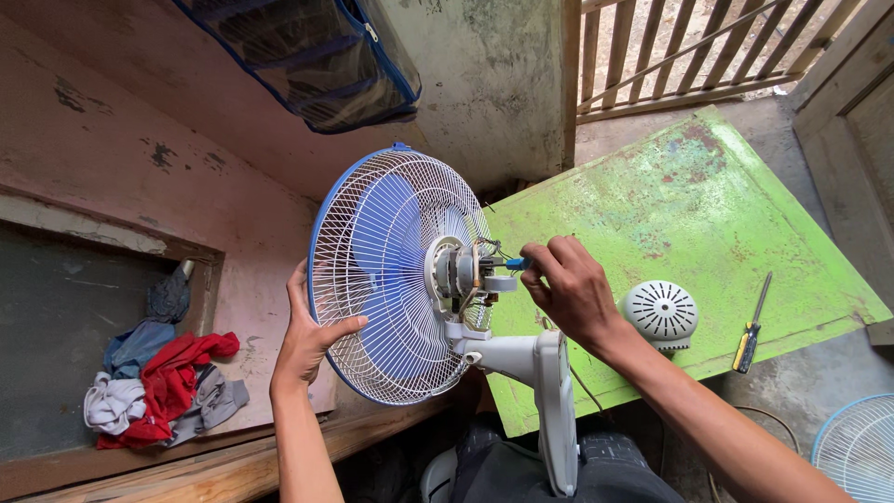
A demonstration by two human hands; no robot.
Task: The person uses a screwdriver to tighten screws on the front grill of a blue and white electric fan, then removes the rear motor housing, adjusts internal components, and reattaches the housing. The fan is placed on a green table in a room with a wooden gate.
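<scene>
Landmark: white wire-grille electric fan with blue blades and blue rim, held upright on its grey-white stand neck, rear motor exposed.

- Left hand: gripping the lower left rim of the fan's grille.
- Right hand: just right of the motor, fingers pinched on a small blue-handled tool that touches it.
- White round vented motor cover: right of the fan, lying on a worn green-painted board.
- Yellow-and-black-handled screwdriver: further right, at the board's edge.
- Heap of red, grey and blue cloths: well left of the fan.
- Second white wire grille: far lower right.
</scene>
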